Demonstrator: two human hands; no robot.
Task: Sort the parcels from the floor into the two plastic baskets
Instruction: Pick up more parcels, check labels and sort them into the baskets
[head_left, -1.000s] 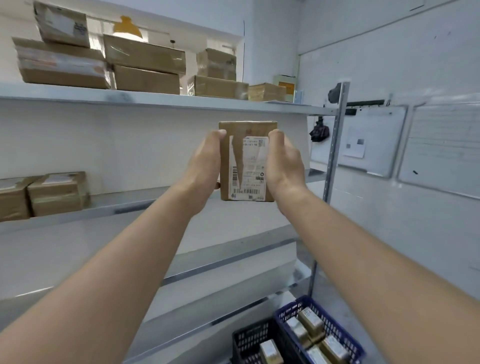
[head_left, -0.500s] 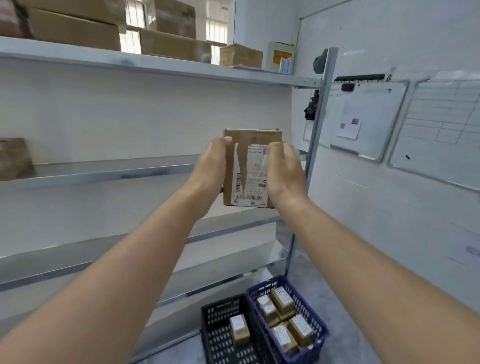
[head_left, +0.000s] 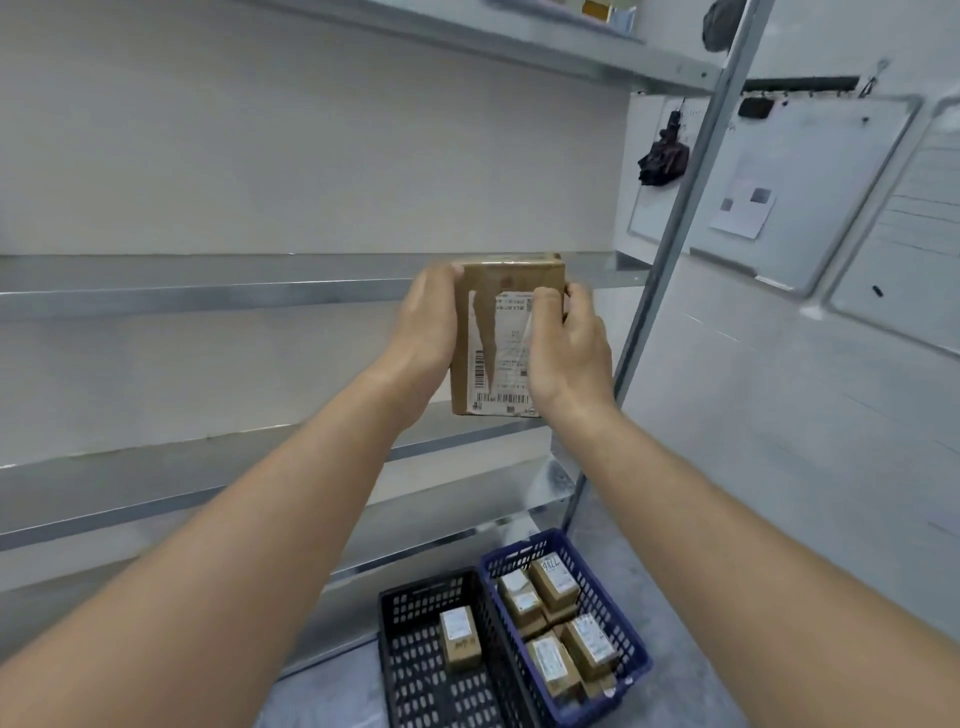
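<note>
Head camera: the left hand (head_left: 426, 322) and right hand (head_left: 563, 348) clasp one taped parcel (head_left: 498, 358) by its sides, raised before the shelving (head_left: 208, 283) — well above the baskets. The black basket (head_left: 387, 654) holds one box and the blue basket (head_left: 608, 603) several; this parcel is not yet sorted.

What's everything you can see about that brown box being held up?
The brown cardboard parcel is a rectangular box wrapped in glossy clear tape. Its white shipping label with barcodes, torn lengthwise, faces the camera. It is held upright before the metal shelves, left hand and right hand gripping its opposite sides.
</note>
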